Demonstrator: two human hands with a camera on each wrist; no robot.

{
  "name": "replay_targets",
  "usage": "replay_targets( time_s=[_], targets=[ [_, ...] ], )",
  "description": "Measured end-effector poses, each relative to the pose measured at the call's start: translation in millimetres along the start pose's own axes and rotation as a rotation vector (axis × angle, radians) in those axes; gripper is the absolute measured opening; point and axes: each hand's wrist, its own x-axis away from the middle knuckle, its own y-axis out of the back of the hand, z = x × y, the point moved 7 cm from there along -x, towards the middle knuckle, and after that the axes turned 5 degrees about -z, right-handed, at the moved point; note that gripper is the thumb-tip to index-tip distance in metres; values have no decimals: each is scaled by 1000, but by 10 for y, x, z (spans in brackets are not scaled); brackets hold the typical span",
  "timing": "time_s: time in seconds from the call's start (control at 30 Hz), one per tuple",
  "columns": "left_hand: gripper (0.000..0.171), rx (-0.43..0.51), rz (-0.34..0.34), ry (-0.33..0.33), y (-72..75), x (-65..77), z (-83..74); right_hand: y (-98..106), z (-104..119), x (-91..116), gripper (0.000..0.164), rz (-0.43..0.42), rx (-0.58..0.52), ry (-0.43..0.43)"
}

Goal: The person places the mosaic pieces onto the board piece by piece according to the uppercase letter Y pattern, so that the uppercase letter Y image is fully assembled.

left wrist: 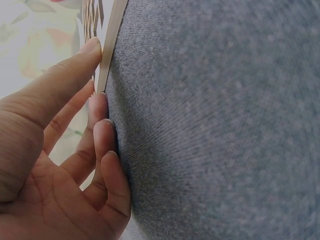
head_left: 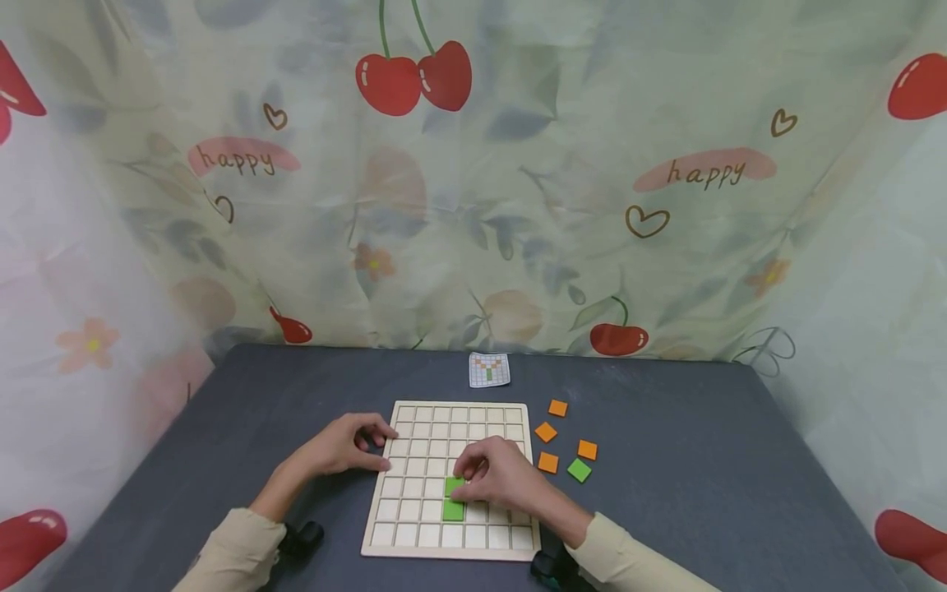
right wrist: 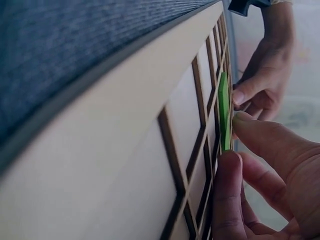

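Observation:
A pale wooden grid board [head_left: 414, 530] lies on the table, with two green square tiles in neighbouring cells of one column. My right hand [head_left: 499, 475] is over the board and pinches the farther green tile [head_left: 453, 487] between thumb and fingers. The nearer green tile [head_left: 453, 511] sits flat in its cell. In the right wrist view the green tiles [right wrist: 223, 102] show edge-on beside my fingertips [right wrist: 230, 162]. My left hand [head_left: 348, 444] rests at the board's left edge, thumb and forefinger spread apart along it. In the left wrist view its thumb [left wrist: 65, 75] touches the board's rim [left wrist: 111, 45].
Right of the board lie several loose orange tiles [head_left: 546, 432] and one green tile [head_left: 579, 470]. A small card [head_left: 489, 371] printed with a coloured grid pattern lies behind the board. A dark cloth [head_left: 666, 460] covers the table, and a patterned curtain [head_left: 459, 271] hangs behind it.

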Motion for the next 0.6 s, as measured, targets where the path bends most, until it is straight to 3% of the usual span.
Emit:
replay_targets(
  time_s=[0.6],
  targets=[
    [34,8,3,8,-1,-2,-4,211,-118,127,20,59,-125,73]
  ],
)
